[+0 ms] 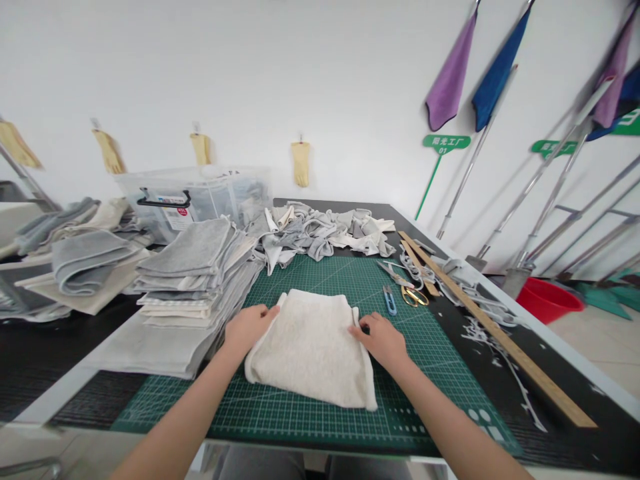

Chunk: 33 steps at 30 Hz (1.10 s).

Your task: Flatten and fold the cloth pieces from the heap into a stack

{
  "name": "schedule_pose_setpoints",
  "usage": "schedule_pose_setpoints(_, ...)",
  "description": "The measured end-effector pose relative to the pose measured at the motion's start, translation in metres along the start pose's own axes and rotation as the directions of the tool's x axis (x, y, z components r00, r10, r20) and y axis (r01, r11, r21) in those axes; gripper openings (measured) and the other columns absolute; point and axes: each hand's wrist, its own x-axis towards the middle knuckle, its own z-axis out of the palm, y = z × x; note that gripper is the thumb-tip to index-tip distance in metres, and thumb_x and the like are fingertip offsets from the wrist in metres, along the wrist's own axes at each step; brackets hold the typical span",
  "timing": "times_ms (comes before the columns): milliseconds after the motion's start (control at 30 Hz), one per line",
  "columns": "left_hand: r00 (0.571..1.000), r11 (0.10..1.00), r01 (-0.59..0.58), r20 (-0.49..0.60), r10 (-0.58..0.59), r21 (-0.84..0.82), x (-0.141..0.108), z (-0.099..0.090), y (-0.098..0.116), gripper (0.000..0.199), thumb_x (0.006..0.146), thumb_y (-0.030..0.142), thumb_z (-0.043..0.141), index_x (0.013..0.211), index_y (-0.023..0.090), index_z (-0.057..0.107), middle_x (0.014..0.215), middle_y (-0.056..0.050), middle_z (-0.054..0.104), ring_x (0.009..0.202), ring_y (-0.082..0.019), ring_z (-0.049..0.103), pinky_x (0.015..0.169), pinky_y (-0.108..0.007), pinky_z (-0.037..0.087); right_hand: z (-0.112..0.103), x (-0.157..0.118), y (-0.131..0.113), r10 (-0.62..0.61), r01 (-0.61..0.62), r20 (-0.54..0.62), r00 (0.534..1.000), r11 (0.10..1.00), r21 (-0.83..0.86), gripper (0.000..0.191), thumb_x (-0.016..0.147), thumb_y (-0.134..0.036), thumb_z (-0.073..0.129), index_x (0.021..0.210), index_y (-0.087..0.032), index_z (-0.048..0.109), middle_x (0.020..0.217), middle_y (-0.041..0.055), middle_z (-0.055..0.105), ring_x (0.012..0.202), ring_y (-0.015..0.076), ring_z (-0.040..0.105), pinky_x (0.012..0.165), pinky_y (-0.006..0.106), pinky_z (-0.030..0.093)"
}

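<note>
A cream cloth (313, 350) with a lighter bound edge lies on the green cutting mat (425, 380), its near corners spread wider than its far side. At its left edge, my left hand (250, 327) is closed, thumb and fingers pinching the border. My right hand (383, 337) pinches the opposite edge, fingers curled. Beyond the right hand lie blue thread snips (389, 300) and gold-handled scissors (414, 295). To the left of the left hand stands a stack of folded grey and cream cloths (185, 257).
A heap of crumpled grey cloths (320, 230) lies at the mat's far side. Behind the stack is a clear plastic box (210, 193). Along the right run a long wooden ruler (500, 333) and white trimmings (493, 333). A red bucket (547, 300) stands on the floor.
</note>
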Motion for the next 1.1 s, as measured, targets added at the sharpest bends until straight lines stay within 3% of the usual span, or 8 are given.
schedule_pose_setpoints(133, 0.997, 0.997, -0.069, 0.040, 0.070, -0.025, -0.007, 0.011, 0.020, 0.034, 0.057, 0.049, 0.049, 0.071, 0.018, 0.055, 0.083, -0.008, 0.056, 0.077, -0.023, 0.053, 0.063, -0.031, 0.036, 0.003, -0.001, -0.008, -0.016, 0.009, 0.036, 0.999, 0.984, 0.177, 0.021, 0.062, -0.041, 0.051, 0.065, -0.020, 0.052, 0.077, -0.0002, 0.048, 0.075, 0.0149, 0.045, 0.055, 0.023, 0.027)
schedule_pose_setpoints(233, 0.984, 0.952, -0.026, 0.158, 0.077, -0.305, -0.004, 0.017, 0.027, 0.021, 0.056, 0.032, 0.051, 0.068, 0.015, 0.054, 0.082, -0.008, 0.057, 0.080, -0.024, 0.053, 0.065, -0.031, 0.038, 0.007, 0.001, -0.014, -0.013, -0.044, 0.120, 0.993, 0.888, 0.458, 0.009, 0.059, -0.026, 0.052, 0.060, -0.017, 0.048, 0.069, -0.0018, 0.048, 0.067, 0.0128, 0.045, 0.058, 0.024, 0.031)
schedule_pose_setpoints(333, 0.942, 0.805, 0.103, 0.316, 0.109, -0.584, -0.004, 0.018, 0.031, 0.024, 0.060, 0.024, 0.044, 0.080, 0.013, 0.053, 0.077, -0.006, 0.059, 0.072, -0.021, 0.056, 0.061, -0.029, 0.042, 0.009, 0.002, -0.019, -0.054, -0.094, 0.206, 0.977, 0.760, 0.643, 0.007, 0.060, -0.021, 0.046, 0.065, -0.017, 0.045, 0.062, -0.0032, 0.049, 0.061, 0.0120, 0.048, 0.057, 0.024, 0.036)
schedule_pose_setpoints(400, 0.907, 0.592, 0.244, 0.397, 0.142, -0.768, -0.007, 0.017, 0.033, 0.032, 0.059, 0.019, 0.043, 0.089, 0.012, 0.049, 0.076, -0.006, 0.060, 0.068, -0.019, 0.057, 0.061, -0.030, 0.044, 0.008, 0.002, -0.020, -0.087, -0.183, 0.274, 0.958, 0.552, 0.814, 0.017, 0.059, -0.019, 0.046, 0.076, -0.017, 0.044, 0.064, -0.0030, 0.052, 0.060, 0.0128, 0.051, 0.057, 0.025, 0.040)
schedule_pose_setpoints(500, 0.880, 0.260, 0.367, 0.424, 0.213, -0.893, -0.013, 0.016, 0.037, 0.042, 0.056, 0.014, 0.049, 0.097, 0.013, 0.045, 0.076, -0.005, 0.061, 0.068, -0.018, 0.058, 0.065, -0.031, 0.045, 0.001, 0.002, -0.019, -0.137, -0.335, 0.347, 0.928, 0.103, 0.937, 0.040, 0.052, -0.015, 0.052, 0.090, -0.020, 0.042, 0.068, -0.0030, 0.056, 0.061, 0.0154, 0.055, 0.059, 0.029, 0.042)
schedule_pose_setpoints(633, 0.894, 0.124, 0.376, 0.395, 0.212, -0.918, -0.015, 0.013, 0.038, 0.041, 0.057, 0.019, 0.056, 0.095, 0.014, 0.045, 0.075, -0.004, 0.061, 0.066, -0.017, 0.058, 0.065, -0.030, 0.045, -0.007, 0.002, -0.012, -0.124, -0.338, 0.322, 0.939, -0.139, 0.931, 0.049, 0.050, -0.011, 0.057, 0.096, -0.020, 0.043, 0.074, -0.0013, 0.061, 0.067, 0.0179, 0.058, 0.065, 0.032, 0.043)
schedule_pose_setpoints(900, 0.962, 0.124, 0.234, 0.248, 0.112, -0.964, -0.016, 0.006, 0.034, 0.037, 0.048, 0.014, 0.065, 0.083, 0.014, 0.050, 0.071, 0.000, 0.058, 0.058, -0.013, 0.054, 0.055, -0.025, 0.043, -0.010, -0.001, -0.005, -0.109, -0.316, 0.299, 0.948, -0.218, 0.923, 0.037, 0.049, -0.007, 0.060, 0.085, -0.015, 0.054, 0.074, 0.0024, 0.064, 0.067, 0.0198, 0.059, 0.068, 0.034, 0.044)
schedule_pose_setpoints(1100, 0.989, 0.092, 0.072, 0.083, 0.122, -0.993, -0.015, 0.000, 0.040, 0.023, 0.056, 0.019, 0.060, 0.076, 0.016, 0.051, 0.067, 0.003, 0.056, 0.055, -0.011, 0.052, 0.052, -0.022, 0.039, -0.015, 0.001, -0.003, -0.027, -0.243, 0.244, 0.969, -0.257, 0.936, 0.035, 0.047, -0.006, 0.059, 0.081, -0.018, 0.056, 0.075, 0.0015, 0.065, 0.068, 0.0213, 0.059, 0.069, 0.036, 0.044)
